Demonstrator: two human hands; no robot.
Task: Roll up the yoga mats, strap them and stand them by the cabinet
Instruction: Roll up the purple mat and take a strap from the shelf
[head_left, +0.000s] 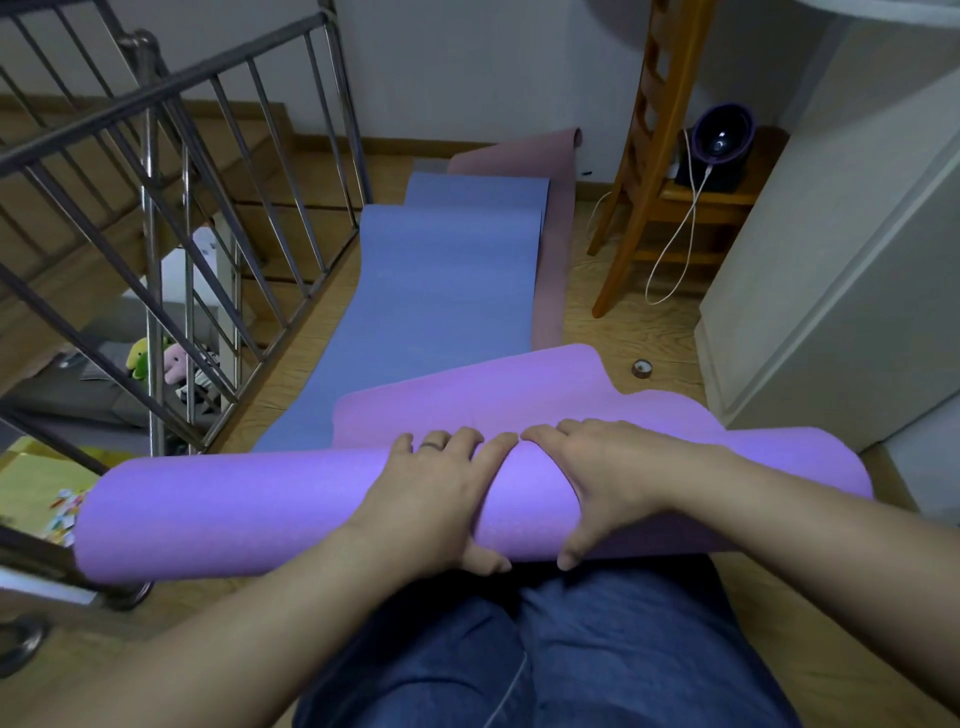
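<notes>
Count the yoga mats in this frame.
3: purple mat, half-rolled under left hand and right hand; blue mat flat ahead; pink mat along its right edge. More may be hidden.

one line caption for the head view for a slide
Head view: left hand and right hand grip a nearly rolled purple yoga mat, a blue mat lying unrolled beyond.

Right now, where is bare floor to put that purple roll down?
Bare floor lies between the pink mat and the white cabinet, bar one tape roll. A narrow strip runs between the blue mat and the railing. Cable crowds the ladder's foot.
</notes>
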